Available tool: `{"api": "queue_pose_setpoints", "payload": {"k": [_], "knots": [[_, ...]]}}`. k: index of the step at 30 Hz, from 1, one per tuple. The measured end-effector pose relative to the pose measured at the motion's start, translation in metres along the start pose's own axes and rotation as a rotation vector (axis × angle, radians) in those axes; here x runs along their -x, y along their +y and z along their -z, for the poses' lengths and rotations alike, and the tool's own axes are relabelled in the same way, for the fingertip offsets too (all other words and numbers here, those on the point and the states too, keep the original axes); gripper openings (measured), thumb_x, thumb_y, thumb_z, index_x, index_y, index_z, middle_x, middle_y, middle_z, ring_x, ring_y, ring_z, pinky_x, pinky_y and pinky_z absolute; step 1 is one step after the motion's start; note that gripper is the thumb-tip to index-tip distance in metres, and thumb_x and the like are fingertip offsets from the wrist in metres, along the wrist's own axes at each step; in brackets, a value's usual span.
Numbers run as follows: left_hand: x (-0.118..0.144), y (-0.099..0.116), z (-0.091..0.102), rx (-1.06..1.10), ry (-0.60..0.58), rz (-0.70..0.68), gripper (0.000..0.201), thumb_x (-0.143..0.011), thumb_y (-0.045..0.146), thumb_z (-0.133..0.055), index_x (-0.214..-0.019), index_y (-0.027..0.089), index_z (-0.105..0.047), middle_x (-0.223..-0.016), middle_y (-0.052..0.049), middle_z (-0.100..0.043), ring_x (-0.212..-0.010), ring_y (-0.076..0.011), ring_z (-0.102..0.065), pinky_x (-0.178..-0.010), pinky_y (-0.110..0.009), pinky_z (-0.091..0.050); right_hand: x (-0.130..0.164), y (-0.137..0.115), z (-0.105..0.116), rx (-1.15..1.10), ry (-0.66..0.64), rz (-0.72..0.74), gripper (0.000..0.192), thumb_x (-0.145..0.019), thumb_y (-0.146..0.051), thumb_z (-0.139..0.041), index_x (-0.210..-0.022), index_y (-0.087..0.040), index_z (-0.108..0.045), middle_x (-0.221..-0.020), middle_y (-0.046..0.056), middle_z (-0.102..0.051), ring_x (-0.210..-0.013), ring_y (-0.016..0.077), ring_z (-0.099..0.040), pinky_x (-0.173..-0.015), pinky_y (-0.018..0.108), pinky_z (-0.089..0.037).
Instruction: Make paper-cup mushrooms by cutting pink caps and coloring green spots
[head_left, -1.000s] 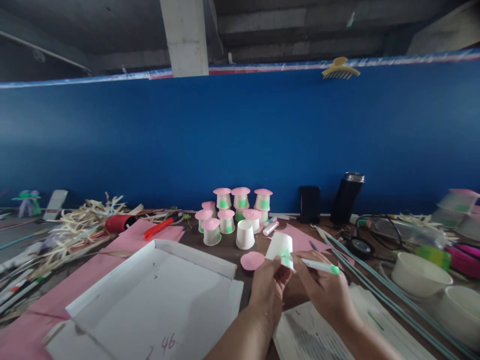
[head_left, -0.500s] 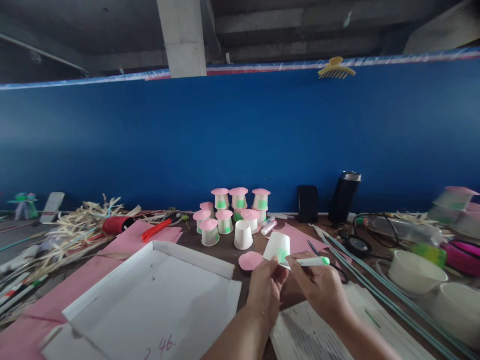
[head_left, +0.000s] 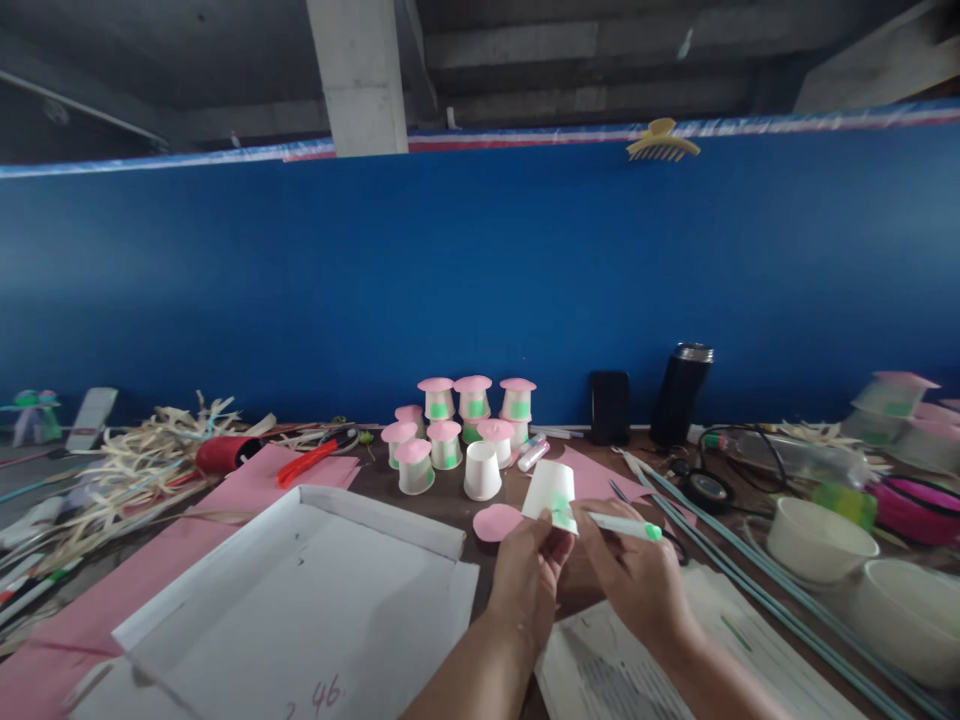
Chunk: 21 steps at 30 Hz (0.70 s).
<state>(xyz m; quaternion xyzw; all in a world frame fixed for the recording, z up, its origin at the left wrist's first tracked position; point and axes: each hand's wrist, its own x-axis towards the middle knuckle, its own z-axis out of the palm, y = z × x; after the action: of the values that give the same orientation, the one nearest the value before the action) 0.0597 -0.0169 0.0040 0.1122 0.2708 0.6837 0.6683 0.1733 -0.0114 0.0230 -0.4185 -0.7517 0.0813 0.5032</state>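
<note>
My left hand (head_left: pixel 529 570) is closed on the rim of a white paper cup (head_left: pixel 546 487), which is tilted and bears a green patch on its side. In my right hand (head_left: pixel 637 575) is a white marker with a green end (head_left: pixel 624 525), its tip side pointing left, close to the cup's green patch. Whether the tip touches the cup, I cannot tell. A pink paper disc (head_left: pixel 496 522) lies just left of the cup. Behind it stands a plain white upside-down cup (head_left: pixel 482 472). Several cups topped with pink discs (head_left: pixel 415 468) are grouped and stacked further back, most with green patches.
A shallow white box (head_left: pixel 360 610) fills the left front, with pink paper (head_left: pixel 247 480) and a red cutter (head_left: pixel 307 462) beyond. Printed sheets (head_left: pixel 600 660) lie under my right arm. At right are blue-green strips (head_left: pixel 757 565), white bowls (head_left: pixel 821 540) and a black flask (head_left: pixel 681 395).
The marker has shifted slightly right, away from the cup's edge, and more of the green patch shows. The view has drifted a little. My left hand still holds the cup.
</note>
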Motion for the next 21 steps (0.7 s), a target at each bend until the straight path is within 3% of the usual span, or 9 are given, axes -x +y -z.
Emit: {"api": "queue_pose_setpoints", "payload": {"k": [5, 10, 16, 21], "knots": [[-0.0005, 0.0004, -0.0014, 0.016, 0.042, 0.000, 0.008, -0.072, 0.012, -0.067, -0.065, 0.010, -0.064, -0.067, -0.004, -0.063, -0.064, -0.0109, -0.058, -0.069, -0.023, -0.050, -0.0018, 0.0001, 0.0002, 0.017, -0.060, 0.000, 0.024, -0.089, -0.033, -0.050, -0.087, -0.020, -0.070, -0.086, 0.006, -0.073, -0.082, 0.0211, -0.068, -0.077, 0.030, -0.051], [-0.0003, 0.0008, -0.0016, 0.034, -0.011, 0.010, 0.007, -0.076, 0.014, -0.064, -0.072, 0.010, -0.067, -0.077, -0.007, -0.067, -0.074, -0.0132, -0.061, -0.076, -0.025, -0.051, -0.0025, 0.0031, -0.0013, 0.024, 0.033, 0.046, 0.020, -0.088, -0.030, -0.052, -0.090, -0.019, -0.068, -0.085, 0.007, -0.072, -0.083, 0.0214, -0.067, -0.080, 0.032, -0.050], [0.0001, -0.0001, -0.0012, 0.029, 0.030, 0.012, 0.007, -0.074, 0.011, -0.064, -0.068, 0.009, -0.065, -0.070, -0.006, -0.064, -0.066, -0.0115, -0.060, -0.069, -0.023, -0.051, -0.0009, 0.0040, 0.0004, 0.004, -0.051, -0.012, 0.021, -0.088, -0.033, -0.052, -0.087, -0.020, -0.070, -0.086, 0.006, -0.073, -0.083, 0.0215, -0.067, -0.076, 0.031, -0.052], [0.0024, 0.0011, -0.0028, 0.046, -0.007, 0.008, 0.005, -0.073, 0.013, -0.067, -0.072, 0.008, -0.067, -0.075, -0.007, -0.067, -0.071, -0.0127, -0.061, -0.074, -0.025, -0.051, -0.0041, 0.0040, 0.0017, 0.046, 0.056, 0.036, 0.023, -0.088, -0.033, -0.051, -0.091, -0.020, -0.070, -0.087, 0.007, -0.073, -0.086, 0.0221, -0.067, -0.081, 0.033, -0.050]]}}
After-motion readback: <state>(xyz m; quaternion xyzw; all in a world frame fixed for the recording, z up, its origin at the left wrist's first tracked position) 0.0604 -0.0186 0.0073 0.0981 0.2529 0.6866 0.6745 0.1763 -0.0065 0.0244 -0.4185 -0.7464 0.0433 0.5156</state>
